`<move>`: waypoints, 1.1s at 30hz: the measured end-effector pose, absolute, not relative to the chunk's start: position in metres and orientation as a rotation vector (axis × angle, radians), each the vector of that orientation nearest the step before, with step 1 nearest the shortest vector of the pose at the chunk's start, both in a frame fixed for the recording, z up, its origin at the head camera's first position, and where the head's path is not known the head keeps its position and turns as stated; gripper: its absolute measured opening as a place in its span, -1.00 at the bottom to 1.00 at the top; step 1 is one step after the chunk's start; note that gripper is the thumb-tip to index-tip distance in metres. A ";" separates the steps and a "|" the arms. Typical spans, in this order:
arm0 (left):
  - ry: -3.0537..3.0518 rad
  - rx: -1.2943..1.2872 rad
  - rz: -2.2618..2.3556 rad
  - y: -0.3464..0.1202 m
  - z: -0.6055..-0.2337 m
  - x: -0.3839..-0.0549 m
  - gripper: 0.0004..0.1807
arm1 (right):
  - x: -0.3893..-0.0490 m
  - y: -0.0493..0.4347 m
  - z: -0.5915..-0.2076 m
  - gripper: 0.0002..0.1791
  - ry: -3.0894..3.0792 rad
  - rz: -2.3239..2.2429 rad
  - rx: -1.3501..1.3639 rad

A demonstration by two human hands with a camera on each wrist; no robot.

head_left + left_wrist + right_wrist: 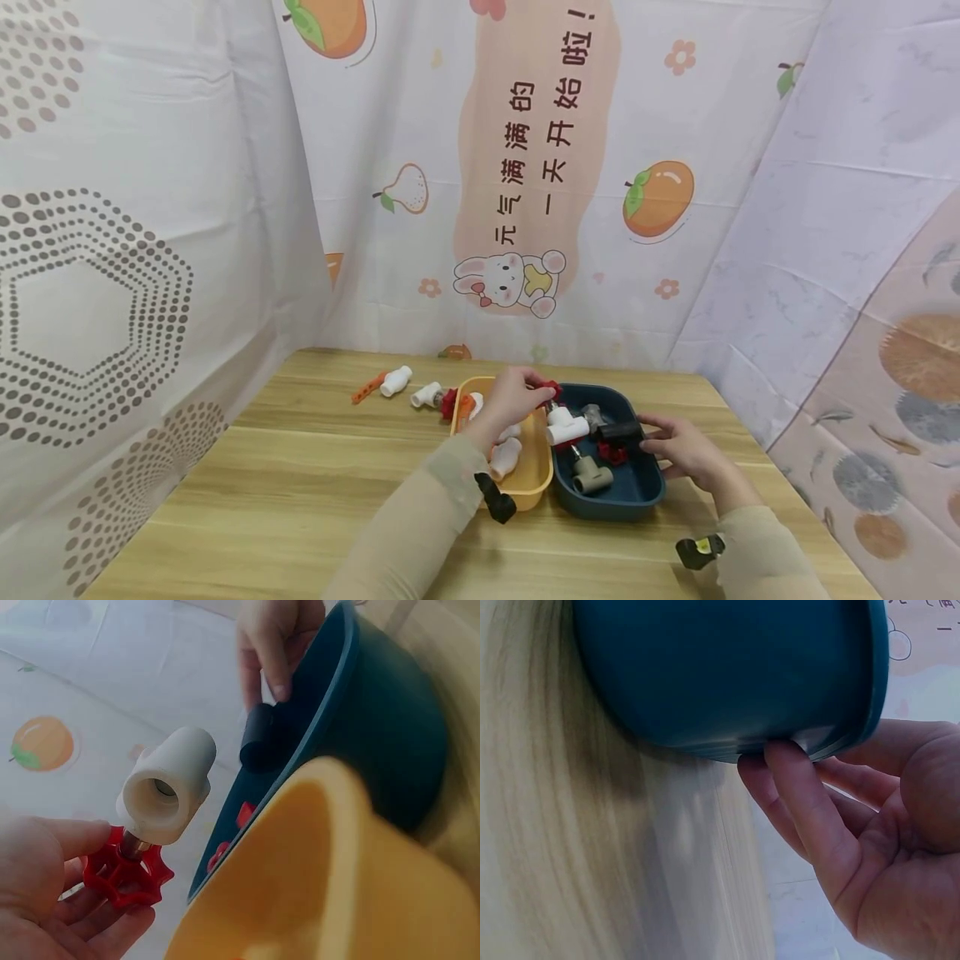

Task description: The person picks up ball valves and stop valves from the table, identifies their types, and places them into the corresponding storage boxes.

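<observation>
My left hand grips the red handwheel of a white stop valve, its fingers bent round the wheel. The valve hangs above the side where the yellow bin and dark blue bin meet. On the blue bin's right wall, my right hand holds the rim, some fingers against the outer wall. A black tube inside lies right at its fingertips. The blue bin also has a grey tee-shaped valve and a red handwheel in it.
White valve parts lie in the yellow bin, partly hidden by my left arm. Behind it on the wooden table are a white valve with a red wheel and one with an orange lever. A printed curtain hangs behind.
</observation>
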State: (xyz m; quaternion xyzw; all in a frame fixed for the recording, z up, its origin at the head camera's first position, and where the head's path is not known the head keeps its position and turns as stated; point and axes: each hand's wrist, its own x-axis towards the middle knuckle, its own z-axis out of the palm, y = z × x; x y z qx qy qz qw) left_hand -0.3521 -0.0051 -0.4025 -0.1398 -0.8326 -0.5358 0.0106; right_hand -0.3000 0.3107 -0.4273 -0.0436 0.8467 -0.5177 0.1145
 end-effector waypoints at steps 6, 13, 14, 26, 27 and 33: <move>-2.628 -0.497 -1.612 0.014 -0.405 -0.344 -0.89 | -0.302 0.312 -0.430 -0.28 2.477 -1.532 -0.126; -2.685 -0.553 -1.501 0.033 -0.410 -0.337 -0.89 | -0.303 0.314 -0.432 -0.28 2.463 -1.555 -0.146; -2.686 -0.563 -1.486 0.034 -0.411 -0.337 -0.89 | -0.303 0.314 -0.432 -0.28 2.462 -1.557 -0.147; -2.723 -0.569 -1.425 0.047 -0.413 -0.331 -0.88 | -0.301 0.313 -0.431 -0.29 2.467 -1.560 -0.152; -2.730 -0.571 -1.428 0.048 -0.413 -0.330 -0.88 | -0.301 0.313 -0.431 -0.29 2.465 -1.561 -0.153; -2.719 -0.568 -1.457 0.050 -0.411 -0.330 -0.82 | -0.302 0.314 -0.431 -0.28 2.455 -1.564 -0.160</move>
